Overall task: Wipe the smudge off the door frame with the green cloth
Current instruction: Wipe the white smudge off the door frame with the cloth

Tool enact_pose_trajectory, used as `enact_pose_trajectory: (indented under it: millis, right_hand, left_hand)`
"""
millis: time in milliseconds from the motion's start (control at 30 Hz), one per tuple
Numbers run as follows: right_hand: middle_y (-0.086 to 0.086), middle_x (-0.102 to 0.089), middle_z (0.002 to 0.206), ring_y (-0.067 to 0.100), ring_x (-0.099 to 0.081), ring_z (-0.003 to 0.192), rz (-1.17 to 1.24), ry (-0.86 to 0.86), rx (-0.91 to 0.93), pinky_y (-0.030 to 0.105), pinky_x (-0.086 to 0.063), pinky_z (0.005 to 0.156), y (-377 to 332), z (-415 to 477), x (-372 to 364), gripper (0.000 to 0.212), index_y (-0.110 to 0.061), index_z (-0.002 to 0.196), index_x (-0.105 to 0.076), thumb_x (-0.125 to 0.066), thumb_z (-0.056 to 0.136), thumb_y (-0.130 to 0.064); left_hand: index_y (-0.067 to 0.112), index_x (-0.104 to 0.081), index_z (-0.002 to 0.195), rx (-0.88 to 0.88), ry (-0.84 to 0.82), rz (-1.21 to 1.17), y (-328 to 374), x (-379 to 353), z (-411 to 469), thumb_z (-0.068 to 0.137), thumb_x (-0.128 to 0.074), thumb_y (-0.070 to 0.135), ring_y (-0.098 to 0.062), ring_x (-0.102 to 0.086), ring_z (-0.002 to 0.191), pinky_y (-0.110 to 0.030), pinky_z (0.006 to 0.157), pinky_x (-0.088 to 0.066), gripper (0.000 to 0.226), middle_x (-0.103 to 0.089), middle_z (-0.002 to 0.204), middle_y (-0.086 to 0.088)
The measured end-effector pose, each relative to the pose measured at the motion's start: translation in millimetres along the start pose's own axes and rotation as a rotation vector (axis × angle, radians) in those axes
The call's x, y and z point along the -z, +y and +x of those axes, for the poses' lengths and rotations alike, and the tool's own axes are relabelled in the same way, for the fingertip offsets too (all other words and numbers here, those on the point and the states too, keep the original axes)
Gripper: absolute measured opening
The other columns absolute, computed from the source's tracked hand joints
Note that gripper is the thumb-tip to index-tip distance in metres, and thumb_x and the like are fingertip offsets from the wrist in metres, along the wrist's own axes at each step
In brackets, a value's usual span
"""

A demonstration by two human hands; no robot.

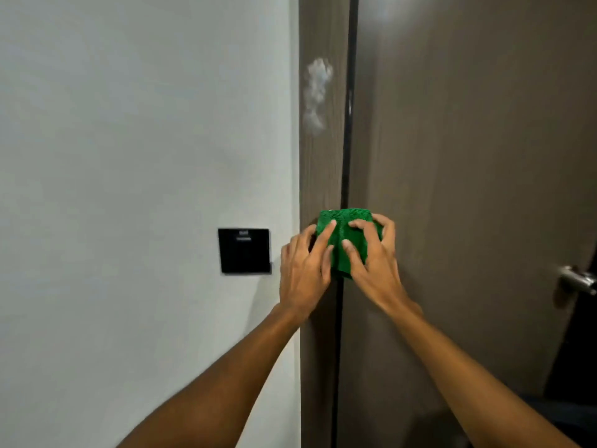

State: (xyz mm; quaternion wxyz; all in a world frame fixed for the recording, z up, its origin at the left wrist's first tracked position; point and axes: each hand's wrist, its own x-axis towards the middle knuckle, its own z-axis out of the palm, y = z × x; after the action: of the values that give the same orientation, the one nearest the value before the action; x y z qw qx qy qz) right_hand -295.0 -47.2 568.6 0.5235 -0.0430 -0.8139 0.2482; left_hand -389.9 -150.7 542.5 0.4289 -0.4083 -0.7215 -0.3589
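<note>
A whitish smudge (316, 93) streaks down the brown wood-grain door frame (318, 169), high in the view. Well below it, a folded green cloth (344, 221) is held in front of the gap between frame and door. My left hand (303, 266) grips the cloth's left side with its fingers spread over it. My right hand (374, 257) holds the right side, fingers curled over the top. The lower part of the cloth is hidden behind both hands.
A white wall (145, 156) fills the left half, with a black square switch panel (244, 251) beside my left hand. The brown door (468, 156) lies to the right, its metal handle (578, 281) at the right edge.
</note>
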Motion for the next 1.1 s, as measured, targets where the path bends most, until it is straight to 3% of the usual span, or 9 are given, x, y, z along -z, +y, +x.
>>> enact_pose_trajectory:
  millis: [133,233,367,467,533,600,800,967,1100]
  right_hand:
    - [0.012,-0.027,0.144,0.022,-0.038,0.130,-0.053,0.050,0.206,0.041,-0.043,0.108,-21.5,54.5,-12.9,0.042,-0.015,0.131,-0.049,-0.060,0.090,-0.018]
    - [0.012,-0.023,0.152,0.031,-0.029,0.138,-0.315,0.178,0.209,0.055,-0.039,0.107,-24.1,79.3,-18.4,0.048,-0.019,0.134,-0.050,-0.064,0.088,-0.018]
    - [0.010,-0.022,0.158,0.027,-0.016,0.147,-0.538,0.121,0.353,0.050,-0.018,0.116,-22.4,75.9,-35.0,0.070,-0.020,0.147,-0.035,-0.054,0.080,-0.009]
    - [0.005,-0.012,0.161,0.023,-0.007,0.150,-0.493,0.091,0.259,0.055,-0.013,0.119,-28.8,72.1,-57.6,0.060,-0.020,0.151,-0.022,-0.032,0.096,-0.039]
    - [0.006,-0.011,0.162,0.024,-0.005,0.150,-0.532,0.109,0.220,0.059,-0.009,0.118,-26.2,79.8,-64.4,0.071,-0.019,0.152,-0.019,-0.031,0.093,-0.056]
    - [0.008,-0.014,0.161,0.025,-0.005,0.150,-0.591,0.146,0.247,0.063,-0.013,0.116,-22.4,93.9,-65.1,0.073,-0.018,0.152,-0.019,-0.036,0.092,-0.057]
    - [0.009,-0.011,0.162,0.027,-0.005,0.150,-0.579,0.278,0.169,0.060,-0.011,0.118,-54.5,134.9,-71.5,0.068,-0.020,0.153,-0.014,-0.036,0.096,-0.048]
    - [0.008,-0.022,0.159,0.027,-0.017,0.148,-0.686,0.236,0.416,0.060,-0.018,0.116,-22.3,109.2,-70.3,0.065,-0.021,0.150,-0.026,-0.044,0.093,-0.045]
    - [0.007,-0.021,0.160,0.026,-0.014,0.148,-0.630,0.201,0.376,0.058,-0.022,0.115,-3.5,90.4,-63.7,0.063,-0.021,0.151,-0.025,-0.039,0.095,-0.046]
  left_hand:
    - [0.026,-0.043,0.140,-0.046,0.125,0.150,-13.4,30.1,58.6,0.096,-0.048,0.030,-0.023,-0.055,0.109,-0.039,0.088,-0.048,0.044,-0.061,0.125,-0.007]
    - [0.026,-0.043,0.139,-0.110,0.160,0.198,-25.0,46.5,86.5,0.098,-0.043,0.036,-0.022,-0.052,0.117,-0.040,0.094,-0.046,0.042,-0.059,0.132,-0.006]
    - [0.026,-0.040,0.142,-0.045,0.204,0.333,-57.1,66.6,125.4,0.097,-0.037,0.038,-0.021,-0.036,0.135,-0.045,0.107,-0.032,0.047,-0.042,0.150,-0.007]
    - [0.028,-0.028,0.149,-0.033,0.149,0.455,-76.7,70.7,161.4,0.098,-0.032,0.041,-0.021,-0.018,0.148,-0.048,0.117,-0.017,0.053,-0.023,0.161,-0.007]
    - [0.028,-0.018,0.152,-0.054,0.119,0.490,-86.6,64.0,171.7,0.099,-0.030,0.043,-0.021,-0.007,0.151,-0.050,0.120,-0.011,0.057,-0.011,0.163,-0.007]
    - [0.026,-0.012,0.153,-0.072,0.114,0.530,-94.8,57.7,169.5,0.099,-0.029,0.044,-0.022,-0.001,0.151,-0.052,0.121,-0.010,0.060,-0.004,0.164,-0.007]
    - [0.026,-0.012,0.154,-0.101,0.143,0.542,-102.8,52.5,168.1,0.099,-0.025,0.043,-0.022,-0.001,0.151,-0.052,0.122,-0.010,0.059,-0.005,0.164,-0.007]
    - [0.027,-0.011,0.154,-0.124,0.147,0.536,-106.4,54.0,168.5,0.099,-0.029,0.043,-0.022,0.000,0.151,-0.052,0.122,-0.009,0.059,-0.005,0.164,-0.007]
    - [0.027,-0.013,0.153,-0.130,0.160,0.536,-106.3,53.5,167.2,0.099,-0.029,0.044,-0.023,-0.001,0.151,-0.053,0.121,-0.010,0.060,-0.006,0.164,-0.007]
